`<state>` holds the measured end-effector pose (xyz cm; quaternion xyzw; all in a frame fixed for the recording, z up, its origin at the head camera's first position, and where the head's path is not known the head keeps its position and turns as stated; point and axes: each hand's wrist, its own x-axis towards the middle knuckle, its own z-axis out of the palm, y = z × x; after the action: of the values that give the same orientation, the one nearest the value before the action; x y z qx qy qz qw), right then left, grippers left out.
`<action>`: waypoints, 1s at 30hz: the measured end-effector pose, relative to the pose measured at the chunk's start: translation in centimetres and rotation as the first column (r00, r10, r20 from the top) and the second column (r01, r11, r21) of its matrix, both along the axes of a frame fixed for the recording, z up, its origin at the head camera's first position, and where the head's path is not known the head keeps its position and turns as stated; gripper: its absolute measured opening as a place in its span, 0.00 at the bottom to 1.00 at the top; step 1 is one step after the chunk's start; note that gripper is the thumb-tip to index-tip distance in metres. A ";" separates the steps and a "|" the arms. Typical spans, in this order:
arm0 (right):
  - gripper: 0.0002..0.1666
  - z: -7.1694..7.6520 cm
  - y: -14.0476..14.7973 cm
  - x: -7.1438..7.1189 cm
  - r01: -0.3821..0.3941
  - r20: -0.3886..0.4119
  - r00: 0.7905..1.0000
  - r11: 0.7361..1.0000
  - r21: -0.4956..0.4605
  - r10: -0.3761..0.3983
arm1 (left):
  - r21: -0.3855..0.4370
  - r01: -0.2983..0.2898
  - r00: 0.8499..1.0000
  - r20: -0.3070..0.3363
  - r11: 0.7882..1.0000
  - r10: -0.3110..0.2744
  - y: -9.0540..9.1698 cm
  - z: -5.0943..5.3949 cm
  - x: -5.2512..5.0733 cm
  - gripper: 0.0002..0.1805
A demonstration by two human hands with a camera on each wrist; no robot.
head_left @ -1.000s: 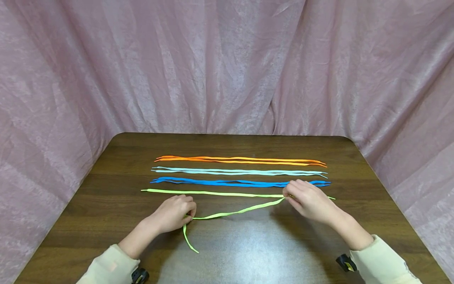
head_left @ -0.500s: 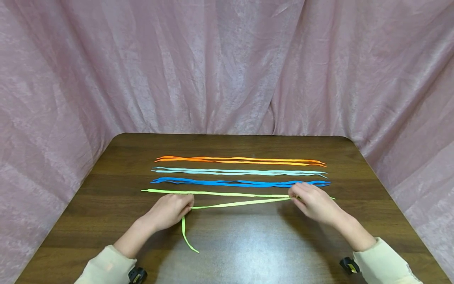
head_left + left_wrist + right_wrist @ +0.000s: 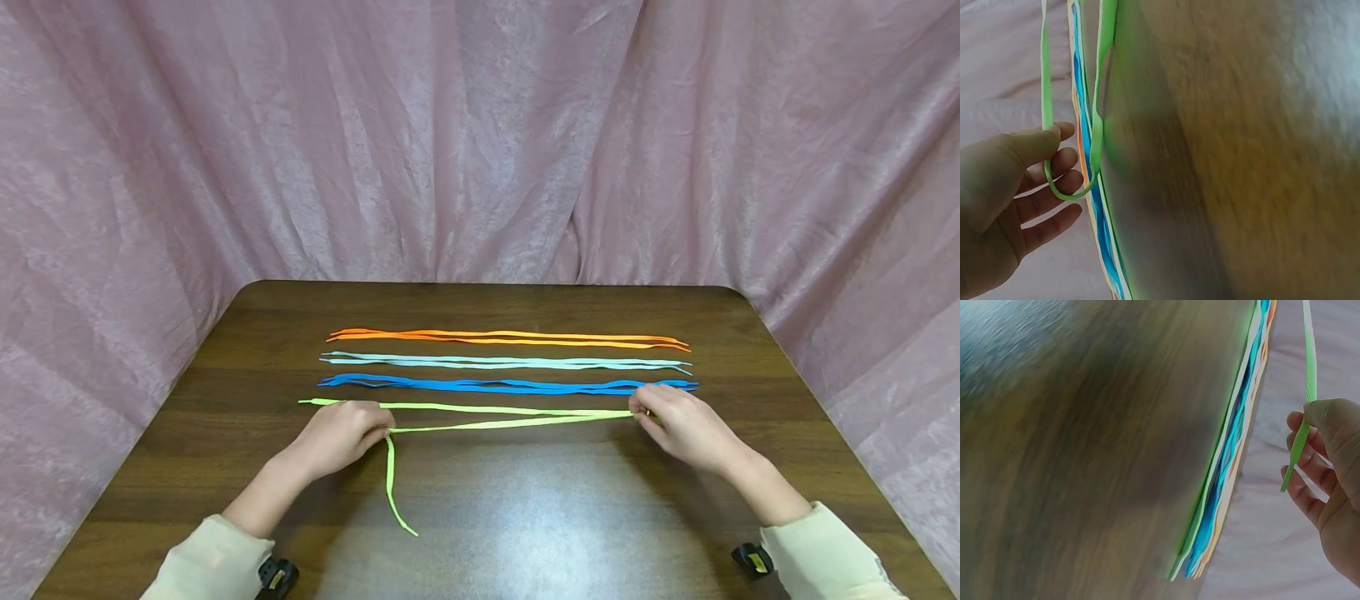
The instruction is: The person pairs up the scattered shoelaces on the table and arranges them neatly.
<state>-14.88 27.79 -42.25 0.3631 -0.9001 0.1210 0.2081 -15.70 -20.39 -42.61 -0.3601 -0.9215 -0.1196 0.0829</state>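
In the head view, a yellow-green shoelace (image 3: 502, 424) stretches nearly straight between both hands. My left hand (image 3: 348, 435) pinches it between thumb and index finger. From there its loose end (image 3: 390, 487) drops toward the near side; in the left wrist view the lace bends in a U below the fingers (image 3: 1066, 184). My right hand (image 3: 690, 425) pinches the lace close to its other tip (image 3: 1297, 447). A second yellow-green shoelace (image 3: 457, 407) lies flat just beyond, partly hidden by both hands.
Farther back, blue shoelaces (image 3: 450, 386), light-blue shoelaces (image 3: 487, 363) and orange shoelaces (image 3: 487, 338) lie in parallel rows across the brown wooden table (image 3: 247, 350). A pink curtain (image 3: 480, 150) hangs behind and beside the table.
Both hands have moved apart, the left one leftward and away from me, the right one rightward. The lace between them has gone from slack and slanted to nearly straight, closer to the second yellow-green lace.
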 end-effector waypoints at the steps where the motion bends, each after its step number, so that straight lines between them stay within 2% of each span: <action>1: 0.13 -0.1 0.2 0.0 0.004 0.003 1.000 1.000 -0.001 -0.004 | 0.002 -0.002 1.000 -0.003 1.000 0.002 -0.2 0.0 -0.1 0.04; 6: 0.14 -0.3 1.1 -0.2 0.013 0.001 1.000 1.000 -0.010 -0.013 | 0.001 -0.016 1.000 -0.025 1.000 0.016 -0.9 0.0 -0.2 0.05; 13: 0.16 -0.5 2.3 -0.2 0.061 0.043 0.997 0.998 -0.015 -0.060 | -0.006 -0.052 0.998 -0.029 0.999 0.051 -1.6 0.2 -0.2 0.05; 20: 0.17 -0.7 3.4 -0.1 0.086 0.022 0.996 0.996 -0.019 -0.085 | -0.006 -0.094 0.994 -0.057 0.996 0.093 -2.5 0.0 -0.3 0.05; 30: 0.16 -1.0 5.2 -0.2 0.110 0.033 0.993 0.994 -0.012 -0.110 | -0.019 -0.164 0.986 -0.017 0.986 0.163 -4.5 -0.3 -0.7 0.04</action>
<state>-15.06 32.99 -43.27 0.3094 -0.9212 0.1213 0.2023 -16.36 -24.88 -42.94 -0.2850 -0.9484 -0.1003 0.0961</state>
